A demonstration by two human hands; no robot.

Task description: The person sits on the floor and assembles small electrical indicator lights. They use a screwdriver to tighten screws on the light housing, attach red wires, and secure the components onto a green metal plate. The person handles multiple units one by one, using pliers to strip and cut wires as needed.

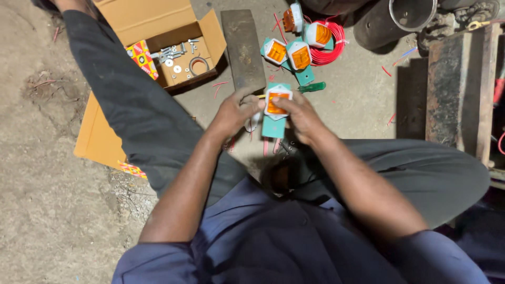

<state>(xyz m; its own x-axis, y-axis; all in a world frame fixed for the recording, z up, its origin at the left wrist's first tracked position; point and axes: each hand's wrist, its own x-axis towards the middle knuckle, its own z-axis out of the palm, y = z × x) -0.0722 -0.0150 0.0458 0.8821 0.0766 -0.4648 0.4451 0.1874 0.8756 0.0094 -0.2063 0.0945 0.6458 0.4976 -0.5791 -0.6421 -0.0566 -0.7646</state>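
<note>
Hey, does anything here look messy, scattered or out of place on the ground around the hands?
Yes. Short red wire offcuts lie strewn over the concrete floor, and loose silver screws and washers sit jumbled in the open cardboard box. The orange-lensed lamp on a teal bracket, held by both hands, looks intact.

The floor (pixel 47 173) is rough, dusty concrete, strewn with red wire scraps (pixel 220 84). Hard light falls on the middle; the right side lies in shadow, where rusty steel beams (pixel 457 89) stand beside a metal pipe (pixel 413 13). A flattened cardboard sheet (pixel 97 139) lies at left.
</note>
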